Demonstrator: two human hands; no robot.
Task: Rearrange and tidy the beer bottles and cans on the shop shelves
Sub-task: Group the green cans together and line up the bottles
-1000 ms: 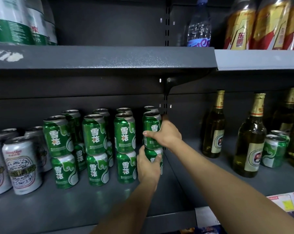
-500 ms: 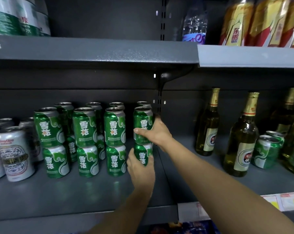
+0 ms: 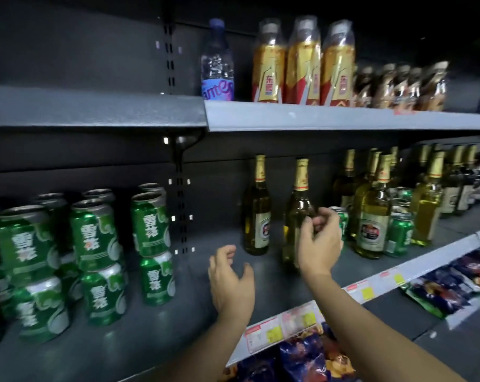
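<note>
Setting: dim shop aisle, dark metal shelves seen from the head camera.
Middle shelf [image 3: 156, 334]: carries the beer; price tags [image 3: 288, 323] run along its front edge on the right.
Green cans [image 3: 95, 238]: stacked two high in rows at the left of the middle shelf; the rightmost stack [image 3: 152, 244] stands just left of the slotted upright, upper can tilted slightly on the lower one.
Beer bottles [image 3: 374, 213]: upright on the right part of the same shelf, gold foil necks, with a few green cans standing among them.
Lone bottle [image 3: 256, 208]: upright, apart from the group, between the upright and the right hand.
Second bottle [image 3: 299, 199]: upright, directly behind the right hand; its lower part is hidden by the hand.
Left hand [image 3: 230, 285]: over bare shelf, between the can stacks and the lone bottle, touching neither; fingers [image 3: 226, 250] loosely curled, spread, holding nothing.
Right hand [image 3: 320, 241]: raised in front of the second bottle; fingers half curled with a gap to the thumb, gripping nothing. Whether they touch the glass cannot be told.
Top shelf [image 3: 316, 117]: a clear water bottle [image 3: 217, 62] beside gold-and-red wrapped bottles [image 3: 302, 64].
Bottom shelf: snack bags [image 3: 310, 357], partly in view.
</note>
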